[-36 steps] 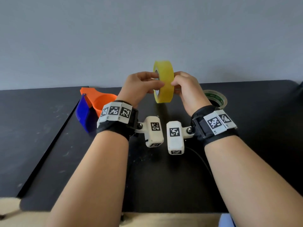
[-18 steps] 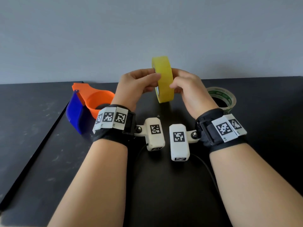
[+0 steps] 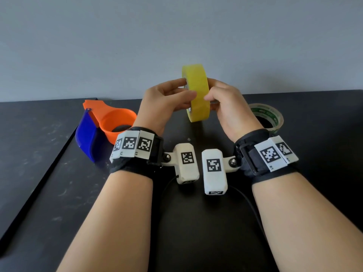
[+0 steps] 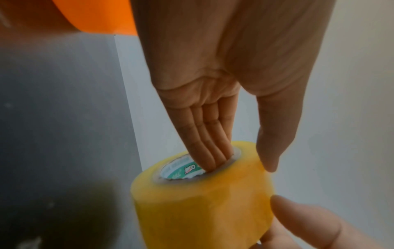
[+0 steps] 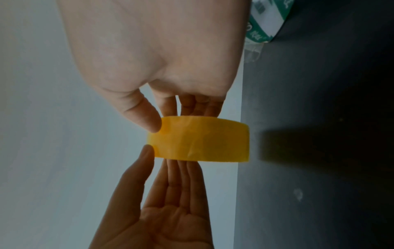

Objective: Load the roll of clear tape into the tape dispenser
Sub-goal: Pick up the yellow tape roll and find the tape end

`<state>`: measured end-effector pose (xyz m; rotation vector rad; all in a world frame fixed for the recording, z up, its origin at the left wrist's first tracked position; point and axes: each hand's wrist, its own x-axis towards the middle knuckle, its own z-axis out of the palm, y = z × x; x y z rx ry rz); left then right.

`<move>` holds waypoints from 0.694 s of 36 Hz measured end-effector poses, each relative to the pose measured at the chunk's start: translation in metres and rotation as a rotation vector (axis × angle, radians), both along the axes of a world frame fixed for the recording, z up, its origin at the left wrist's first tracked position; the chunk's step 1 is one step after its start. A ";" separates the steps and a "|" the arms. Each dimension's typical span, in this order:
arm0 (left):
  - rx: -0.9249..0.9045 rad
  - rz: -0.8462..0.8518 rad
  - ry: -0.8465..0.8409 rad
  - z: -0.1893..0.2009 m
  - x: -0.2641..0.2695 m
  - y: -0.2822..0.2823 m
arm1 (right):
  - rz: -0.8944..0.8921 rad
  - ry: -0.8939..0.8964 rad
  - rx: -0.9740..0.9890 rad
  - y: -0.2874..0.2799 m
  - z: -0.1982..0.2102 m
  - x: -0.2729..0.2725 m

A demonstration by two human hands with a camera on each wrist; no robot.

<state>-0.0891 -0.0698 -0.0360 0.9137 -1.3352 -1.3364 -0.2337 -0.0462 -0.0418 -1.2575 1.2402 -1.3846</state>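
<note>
I see both forearms reaching forward, wrists raised above the desk (image 3: 196,232); the left hand (image 3: 165,103) has its fingers (image 4: 208,151) tucked into the core of the tape roll (image 3: 197,93) with the thumb against its outer band; the right hand (image 3: 227,107) mirrors it, pinching the roll from the other side; the roll stands on edge between the two hands, clear of the desk; the tape dispenser (image 3: 102,126) lies left of the left hand; a second roll (image 3: 271,116) sits right of the right hand.
</note>
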 end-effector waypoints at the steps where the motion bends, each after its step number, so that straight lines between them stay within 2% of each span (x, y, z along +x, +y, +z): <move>1: 0.002 0.005 0.003 0.000 0.000 0.000 | 0.006 0.005 -0.007 0.001 0.000 0.001; 12: 0.008 0.042 0.014 0.001 -0.001 -0.001 | 0.104 0.029 -0.044 0.007 0.000 -0.003; 20: 0.000 0.053 0.040 0.002 0.005 -0.002 | 0.019 0.058 -0.016 0.002 -0.001 -0.001; 25: -0.064 -0.019 -0.115 0.002 0.002 -0.001 | -0.032 0.001 -0.037 0.000 -0.001 -0.002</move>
